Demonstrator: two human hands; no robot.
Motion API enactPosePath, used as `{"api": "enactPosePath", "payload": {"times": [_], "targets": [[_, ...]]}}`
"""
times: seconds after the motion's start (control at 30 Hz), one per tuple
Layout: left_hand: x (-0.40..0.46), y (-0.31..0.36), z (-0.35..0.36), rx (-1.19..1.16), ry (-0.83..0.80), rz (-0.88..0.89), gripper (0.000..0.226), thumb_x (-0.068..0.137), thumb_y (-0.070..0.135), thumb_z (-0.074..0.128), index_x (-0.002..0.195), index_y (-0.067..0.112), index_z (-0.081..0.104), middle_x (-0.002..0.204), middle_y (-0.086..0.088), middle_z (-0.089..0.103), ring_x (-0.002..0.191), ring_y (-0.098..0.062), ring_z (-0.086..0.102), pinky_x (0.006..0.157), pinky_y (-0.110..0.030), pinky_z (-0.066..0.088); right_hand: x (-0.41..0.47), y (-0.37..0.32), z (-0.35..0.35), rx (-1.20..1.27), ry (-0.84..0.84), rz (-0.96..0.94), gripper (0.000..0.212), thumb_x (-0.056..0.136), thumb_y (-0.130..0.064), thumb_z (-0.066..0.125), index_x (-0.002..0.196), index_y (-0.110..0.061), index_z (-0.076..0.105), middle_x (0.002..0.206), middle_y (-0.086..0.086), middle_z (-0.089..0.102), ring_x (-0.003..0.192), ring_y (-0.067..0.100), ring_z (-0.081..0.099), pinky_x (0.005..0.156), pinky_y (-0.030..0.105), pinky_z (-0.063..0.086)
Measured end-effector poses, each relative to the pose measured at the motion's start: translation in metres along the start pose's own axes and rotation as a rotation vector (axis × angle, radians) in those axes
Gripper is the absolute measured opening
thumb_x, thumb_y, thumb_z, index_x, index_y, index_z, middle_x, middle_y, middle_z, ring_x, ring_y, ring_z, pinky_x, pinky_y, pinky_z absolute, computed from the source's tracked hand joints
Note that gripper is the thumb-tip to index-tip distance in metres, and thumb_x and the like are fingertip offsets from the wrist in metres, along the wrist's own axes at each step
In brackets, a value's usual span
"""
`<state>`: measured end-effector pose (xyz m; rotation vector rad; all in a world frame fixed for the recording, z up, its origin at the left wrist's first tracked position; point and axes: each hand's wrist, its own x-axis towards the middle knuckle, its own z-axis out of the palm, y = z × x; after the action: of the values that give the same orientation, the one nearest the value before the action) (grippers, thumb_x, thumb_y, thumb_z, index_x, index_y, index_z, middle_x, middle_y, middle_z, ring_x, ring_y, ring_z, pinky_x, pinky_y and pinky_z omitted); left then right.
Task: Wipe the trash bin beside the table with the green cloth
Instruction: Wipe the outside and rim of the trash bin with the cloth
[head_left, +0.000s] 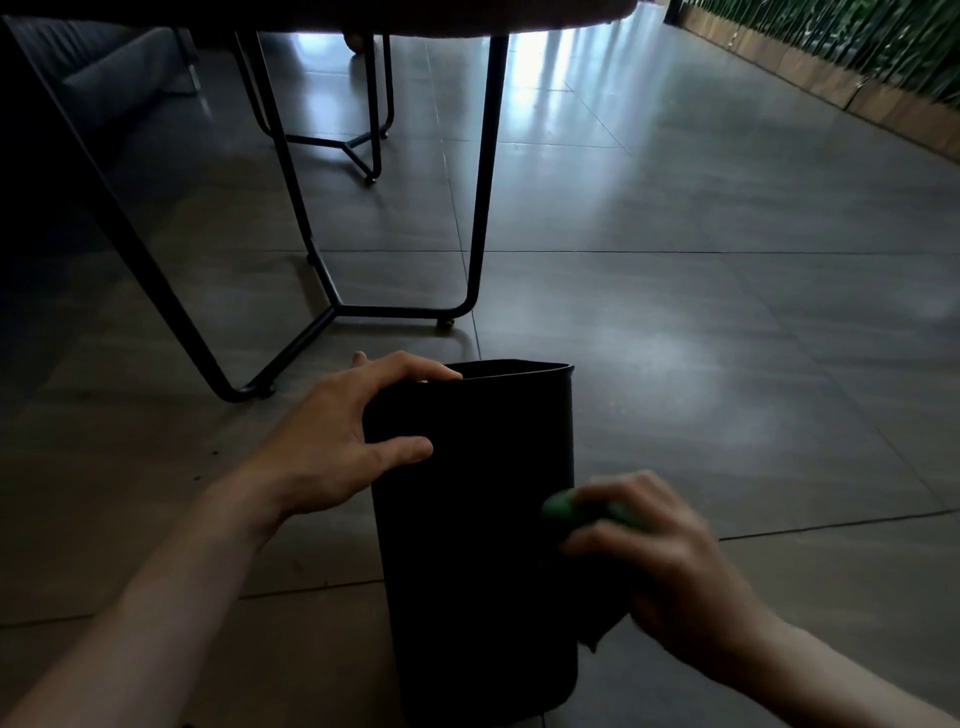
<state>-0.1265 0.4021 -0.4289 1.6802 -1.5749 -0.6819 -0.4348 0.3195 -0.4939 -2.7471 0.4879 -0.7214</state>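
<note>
Dim, underexposed scene. Backlight from far end; white glare on floor (545, 78) beyond tabletop (467, 21). Trash bin (472, 545) near-black, detail lost. Right hand (670, 561) motion-blurred. Wide-angle bending at edges.

No readable text anywhere (dim, partly blurred).

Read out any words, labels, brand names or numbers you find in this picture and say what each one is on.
None: no text can be read anywhere in this view.
Tall black plastic trash bin: its side is plain and very dark, with no label showing.
Crumpled green cloth in the right hand: blurred, no print visible.
Left hand grips the bin's rim.
Black metal table legs and grey tiled floor: no markings.
</note>
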Motion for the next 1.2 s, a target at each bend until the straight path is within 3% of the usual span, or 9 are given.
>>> {"api": "enactPosePath", "payload": {"times": [0.07,0.2,0.33,0.47,0.6,0.77,0.93,1.07,1.2], "targets": [[-0.001,0.0,-0.001,0.008,-0.014,0.005,0.057,0.08,0.009,0.081,0.119,0.046,0.063,0.11,0.019,0.069,0.117,0.002,0.056,0.113,-0.024,0.032,0.013,0.004,-0.018,0.178,0.171,0.289,0.036,0.076,0.005,0.073,0.092,-0.027,0.075,0.109,0.005,0.069,0.099,0.019,0.07,0.085,0.026,0.056],[-0.007,-0.003,-0.007,0.032,-0.044,0.018,0.058,0.076,0.006,0.082,0.115,0.045,0.064,0.11,0.015,0.068,0.114,-0.003,0.058,0.106,-0.027,0.041,0.034,0.034,-0.063,0.767,0.43,0.934,0.038,0.096,0.007,0.051,0.11,-0.024,0.068,0.097,0.016,0.072,0.074,0.025,0.076,0.069,0.035,0.065],[-0.017,-0.012,-0.022,0.026,-0.072,-0.003,0.057,0.074,0.001,0.082,0.111,0.042,0.066,0.115,0.009,0.067,0.12,-0.004,0.057,0.104,-0.023,0.039,0.043,0.073,-0.083,1.315,0.513,1.123,0.033,0.097,-0.009,0.037,0.125,-0.013,0.054,0.102,0.012,0.06,0.083,0.025,0.063,0.084,0.065,0.06],[-0.029,-0.021,-0.034,0.033,-0.062,0.031,0.057,0.073,-0.007,0.081,0.103,0.039,0.066,0.123,0.015,0.065,0.128,0.003,0.051,0.103,-0.005,0.033,0.065,0.087,-0.06,1.263,0.319,1.27,0.029,0.095,-0.032,0.046,0.109,-0.008,0.055,0.092,0.016,0.059,0.073,0.03,0.063,0.058,0.038,0.054],[-0.04,-0.032,-0.043,0.052,-0.005,-0.023,0.052,0.079,0.0,0.08,0.103,0.043,0.064,0.14,0.032,0.047,0.137,0.013,0.039,0.108,-0.018,0.032,0.083,0.085,-0.018,0.991,0.094,1.35,0.056,0.09,-0.063,0.066,0.105,-0.01,0.063,0.083,0.011,0.065,0.064,0.025,0.061,0.055,0.034,0.048],[-0.049,-0.039,-0.045,-0.038,0.073,-0.202,0.039,0.089,0.029,0.07,0.117,0.052,0.058,0.15,0.021,0.039,0.141,-0.004,0.043,0.109,-0.041,0.044,0.092,0.069,0.01,0.94,-0.009,1.336,0.051,0.081,-0.049,0.083,0.109,-0.008,0.071,0.089,0.013,0.081,0.073,0.029,0.078,0.068,0.042,0.065],[-0.047,-0.041,-0.041,-0.279,0.107,-0.406,0.036,0.106,0.041,0.038,0.131,0.067,0.041,0.121,0.037,0.058,0.098,0.013,0.065,0.066,-0.008,0.052,0.094,0.053,0.025,0.999,-0.118,1.295,0.028,0.091,-0.021,0.077,0.114,-0.006,0.07,0.082,0.011,0.075,0.064,0.025,0.067,0.058,0.033,0.053],[-0.037,-0.053,-0.04,-0.477,0.26,-0.511,0.051,0.106,0.044,0.036,0.156,0.046,0.025,0.144,0.03,0.032,0.141,-0.007,0.036,0.121,-0.038,0.031,0.1,0.043,0.022,1.004,-0.061,1.305,0.008,0.096,-0.009,0.071,0.104,-0.007,0.071,0.071,0.009,0.073,0.054,0.02,0.066,0.044,0.027,0.051],[-0.038,-0.06,-0.032,-0.596,0.223,-0.591,0.062,0.099,0.058,0.044,0.156,0.05,0.02,0.153,0.027,0.037,0.138,-0.007,0.041,0.108,-0.04,0.042,0.105,0.026,0.011,0.913,0.009,1.297,0.008,0.097,-0.008,0.07,0.105,-0.009,0.067,0.082,0.016,0.07,0.057,0.024,0.063,0.044,0.025,0.05]]}}
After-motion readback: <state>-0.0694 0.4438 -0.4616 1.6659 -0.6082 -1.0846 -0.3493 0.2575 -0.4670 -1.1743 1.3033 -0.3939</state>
